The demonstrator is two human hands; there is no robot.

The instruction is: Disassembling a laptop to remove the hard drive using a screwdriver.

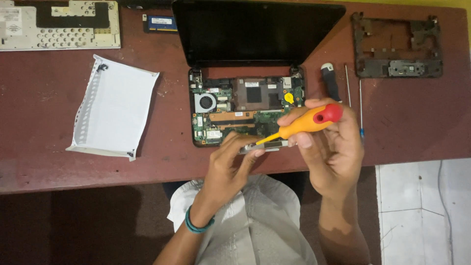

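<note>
An opened small laptop point(245, 105) lies on the dark red table with its green circuit board, fan and yellow round part showing, and its black screen point(255, 29) tilted back. My left hand point(233, 164) holds a small flat silver metal part point(262, 145) just in front of the laptop's near edge. My right hand point(328, 145) grips a screwdriver with an orange handle and red cap point(309, 121). Its metal tip points down to the left and touches the silver part.
A white ribbed keyboard backing point(114, 108) lies left of the laptop. A pale laptop cover panel point(59, 24) sits at the far left corner, a memory module point(161, 22) beside it. A dark frame piece point(397, 46) lies far right. A black-handled screwdriver point(331, 81) and thin drivers point(360, 105) lie right of the laptop.
</note>
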